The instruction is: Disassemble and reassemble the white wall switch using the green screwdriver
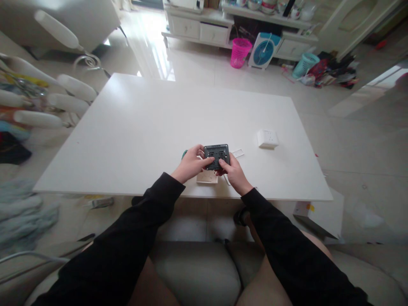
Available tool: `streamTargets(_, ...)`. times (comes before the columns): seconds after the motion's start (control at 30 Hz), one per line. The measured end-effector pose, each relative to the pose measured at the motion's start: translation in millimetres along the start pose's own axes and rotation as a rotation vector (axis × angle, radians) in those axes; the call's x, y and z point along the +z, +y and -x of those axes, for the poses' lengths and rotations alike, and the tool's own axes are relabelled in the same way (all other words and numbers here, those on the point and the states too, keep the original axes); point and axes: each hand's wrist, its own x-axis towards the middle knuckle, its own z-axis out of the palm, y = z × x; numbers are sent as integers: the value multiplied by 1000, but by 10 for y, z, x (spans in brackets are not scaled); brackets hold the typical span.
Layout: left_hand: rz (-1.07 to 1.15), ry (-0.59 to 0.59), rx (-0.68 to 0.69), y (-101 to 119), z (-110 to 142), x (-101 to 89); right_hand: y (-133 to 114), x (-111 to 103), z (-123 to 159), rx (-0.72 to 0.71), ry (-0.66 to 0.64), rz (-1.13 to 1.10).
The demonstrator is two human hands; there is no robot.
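Above white table (pixel 178 114), both hands (pixel 210 166) grip black plate (pixel 217 156).

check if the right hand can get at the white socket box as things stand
Probably yes: open tabletop lies between the right hand and the white socket box, though that hand is holding the black module.

Free passage over the white tabletop (pixel 165 114): a broad open stretch left of my left hand (pixel 190 164), continuing across the far half beyond both hands. Obstacles: a white socket box (pixel 267 139), beyond and right of my right hand (pixel 236 173); a thin white strip (pixel 239 153), near that hand; a shallow tray (pixel 207 178), partly hidden, near the front edge. An open lane separates strip and box.
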Motion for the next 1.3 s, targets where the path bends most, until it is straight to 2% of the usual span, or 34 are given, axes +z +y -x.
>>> streamTargets(0.2,-85,-37,20,-8,-2,-43,-43,12,28,-38,31,79)
streamTargets(0.4,-464,-66,400,-83,43,-81,-45,13,53,-27,1,102)
streamTargets(0.57,-621,-58,533,-89,44,-62,-26,1,54,-48,-41,137)
streamTargets(0.7,-735,-93,533,-36,48,-89,-12,-45,36,-64,-55,248)
streamTargets(0.87,-898,-210,485,-66,41,-144,-1,-103,19,-172,33,449)
streamTargets(1.03,-1045,-320,371,-128,32,-155,4,-146,-10,-272,112,599)
streamTargets(1.3,-1049,-280,313,-148,-1,-259,-17,-216,-32,-299,153,639)
